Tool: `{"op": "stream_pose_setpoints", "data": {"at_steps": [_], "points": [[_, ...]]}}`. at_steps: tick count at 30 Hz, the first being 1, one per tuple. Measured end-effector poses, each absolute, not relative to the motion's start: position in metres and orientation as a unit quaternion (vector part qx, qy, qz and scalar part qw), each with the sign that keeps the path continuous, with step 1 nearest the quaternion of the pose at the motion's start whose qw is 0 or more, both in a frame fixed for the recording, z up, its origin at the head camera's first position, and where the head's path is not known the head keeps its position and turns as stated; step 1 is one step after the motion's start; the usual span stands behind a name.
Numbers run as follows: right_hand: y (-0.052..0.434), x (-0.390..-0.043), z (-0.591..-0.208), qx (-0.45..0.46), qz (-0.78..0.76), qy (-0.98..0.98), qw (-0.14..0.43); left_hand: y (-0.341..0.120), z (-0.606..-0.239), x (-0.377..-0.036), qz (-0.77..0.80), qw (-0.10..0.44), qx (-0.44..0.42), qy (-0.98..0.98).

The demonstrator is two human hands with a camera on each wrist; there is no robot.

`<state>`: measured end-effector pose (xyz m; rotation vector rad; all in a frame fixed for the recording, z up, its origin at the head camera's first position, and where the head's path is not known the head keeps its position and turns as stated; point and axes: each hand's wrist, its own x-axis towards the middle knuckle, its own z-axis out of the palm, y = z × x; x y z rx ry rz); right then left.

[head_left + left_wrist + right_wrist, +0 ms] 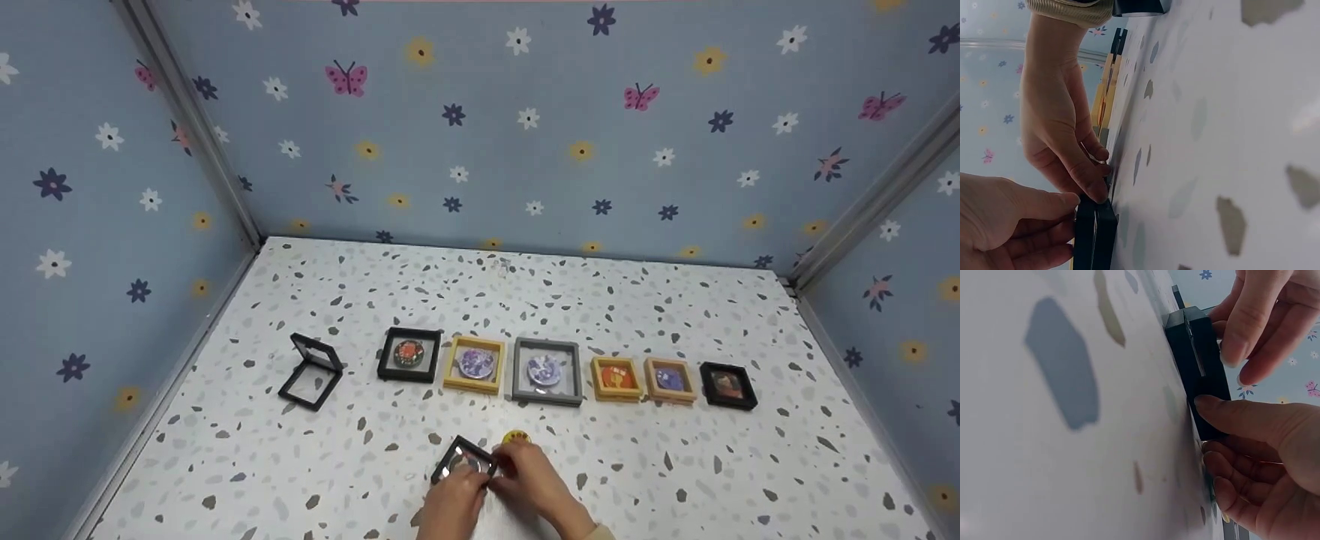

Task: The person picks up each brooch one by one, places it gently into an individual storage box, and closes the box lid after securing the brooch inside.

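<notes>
nearest to us, both hands met over a small black frame case [463,459] lying on the speckled bench [675,480], near its front edge. our left hand [450,504] had its fingers [1044,225] curled and clamped on the near side of the case, the thumb pressed flat along its edge. our right hand [534,480] gripped the other side, its fingers [1085,169] bent and pinching the case's corner. in the right wrist view the case [1199,371] sat flat on the bench with a thin seam showing between its two halves. just beyond the right hand a little yellow round badge [516,436] lay on the bench, partly hidden by the fingers.

farther back a row of frames stood side by side: a black frame with a red badge [409,354], a yellow frame [475,365], a grey frame [547,372], two small wooden frames [616,379] [669,381] and a black frame [727,386] at the right end. to the left of the row, well apart from it, an open black frame case [311,371] stood hinged apart. behind everything rose the blue flowered wall [525,127].
</notes>
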<state>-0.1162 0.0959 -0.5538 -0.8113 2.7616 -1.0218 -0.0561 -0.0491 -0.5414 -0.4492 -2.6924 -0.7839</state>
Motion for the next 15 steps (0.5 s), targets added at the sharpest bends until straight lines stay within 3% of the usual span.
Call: {"op": "stream_pose_setpoints", "data": {"at_steps": [11, 15], "points": [[0.0966, -0.1159, -0.5509, -0.264, -0.337, 0.902, 0.054, -0.0453, -0.5375, -0.0597, -0.25, 0.087, -0.134, -0.955], [0.0994, -0.1165, -0.5501, -0.267, -0.348, 0.897, 0.052, -0.0442, -0.5383, -0.0594, -0.236, 0.103, -0.136, -0.957]]}}
